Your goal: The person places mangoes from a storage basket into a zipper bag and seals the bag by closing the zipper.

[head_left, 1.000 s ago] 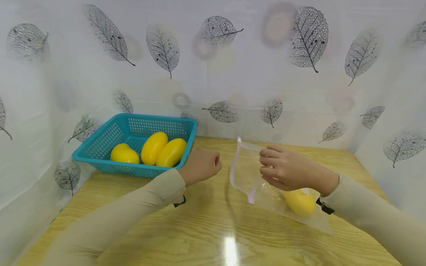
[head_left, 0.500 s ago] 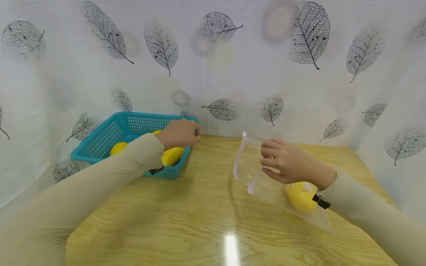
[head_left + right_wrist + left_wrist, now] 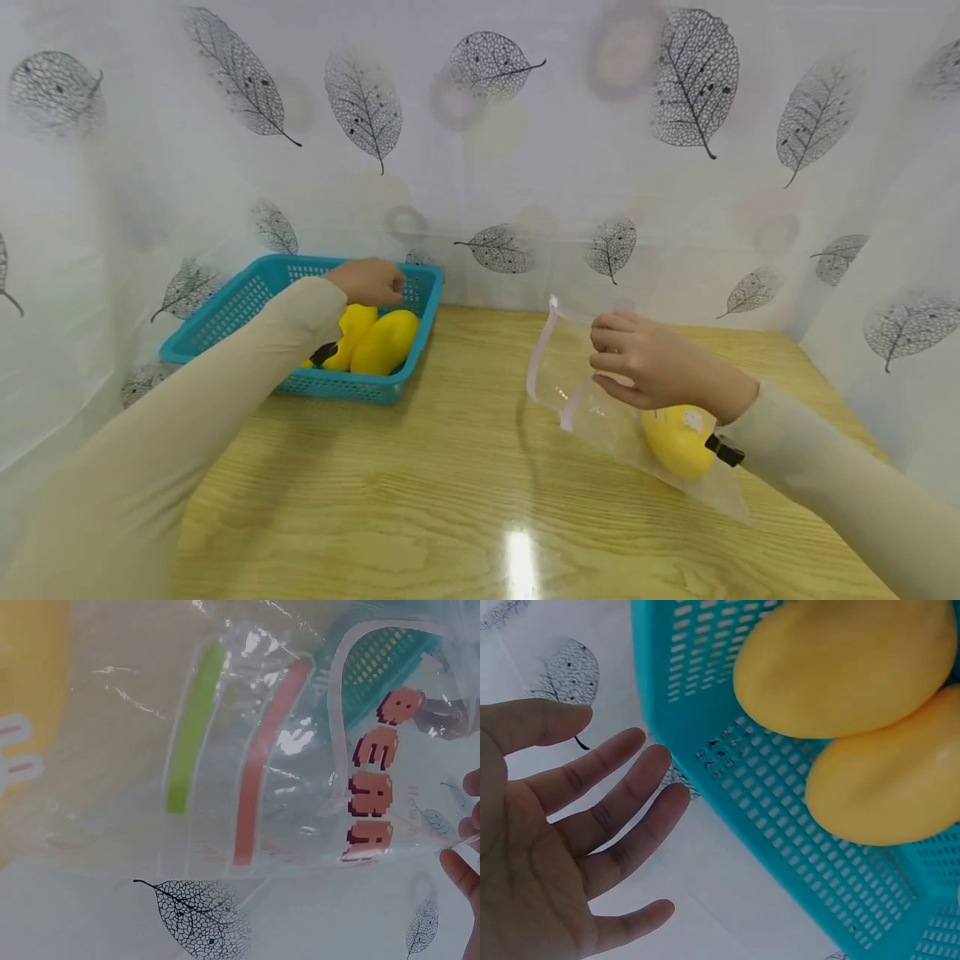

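My left hand (image 3: 366,282) is over the back part of the teal plastic basket (image 3: 375,385). In the left wrist view its fingers (image 3: 622,784) are spread and hold nothing, close to the basket's rim. Two yellow mangoes (image 3: 387,342) lie side by side in the basket, and the sleeve mostly hides a third. With thumb and fingers my right hand (image 3: 637,360) pinches the edge of a clear zip bag (image 3: 546,379), its mouth facing left. Another yellow mango (image 3: 673,446) is inside the bag, under the right wrist. Red lettering (image 3: 373,776) is printed on the bag.
Both stand on a wooden table (image 3: 420,483). White leaf-printed sheeting (image 3: 510,192) encloses the back and sides, right behind the basket. Each wrist wears a dark strap (image 3: 723,450).
My left hand has moved from the table's middle, left and back, to above the basket. The right hand keeps its hold on the zip bag, and the bag's mouth has shifted slightly.
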Tool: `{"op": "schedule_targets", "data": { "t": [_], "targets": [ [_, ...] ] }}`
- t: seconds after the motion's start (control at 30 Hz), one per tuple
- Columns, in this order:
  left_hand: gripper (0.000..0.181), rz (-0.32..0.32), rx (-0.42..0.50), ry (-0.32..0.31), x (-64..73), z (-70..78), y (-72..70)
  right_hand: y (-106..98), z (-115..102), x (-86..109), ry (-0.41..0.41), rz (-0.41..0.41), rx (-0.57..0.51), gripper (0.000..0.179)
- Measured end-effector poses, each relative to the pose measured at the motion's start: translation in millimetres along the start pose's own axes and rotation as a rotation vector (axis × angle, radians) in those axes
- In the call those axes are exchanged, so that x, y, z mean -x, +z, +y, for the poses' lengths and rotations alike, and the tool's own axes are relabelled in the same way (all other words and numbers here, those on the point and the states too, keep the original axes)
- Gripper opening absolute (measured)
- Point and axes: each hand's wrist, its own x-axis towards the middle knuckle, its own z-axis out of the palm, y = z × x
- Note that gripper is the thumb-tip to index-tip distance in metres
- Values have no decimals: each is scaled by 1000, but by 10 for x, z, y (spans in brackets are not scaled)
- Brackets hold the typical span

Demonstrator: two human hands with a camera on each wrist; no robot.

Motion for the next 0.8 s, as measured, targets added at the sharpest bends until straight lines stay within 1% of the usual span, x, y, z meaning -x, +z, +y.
{"op": "schedule_targets", "data": {
  "t": [0.13,0.27,0.4,0.53,0.63,0.73,0.8],
  "targets": [
    [27,-9,9,-21,-69,-79,28,-9,20,5,-4,0,6,33],
    [29,-28,9,-46,-107,-119,39,-17,27,2,-5,4,8,32],
    [29,-51,-4,-48,-143,-164,56,-25,31,4,3,-1,6,33],
    [25,-75,9,-47,-205,-227,103,-29,33,9,8,-6,9,33],
    [25,-101,9,-69,-277,-287,178,-24,31,12,8,-9,16,34],
    [35,-129,-10,-84,-326,-298,255,-16,29,14,5,-12,23,35],
    [43,-151,-20,-93,-329,-254,286,-12,28,16,2,-13,26,35]
  ]
}}
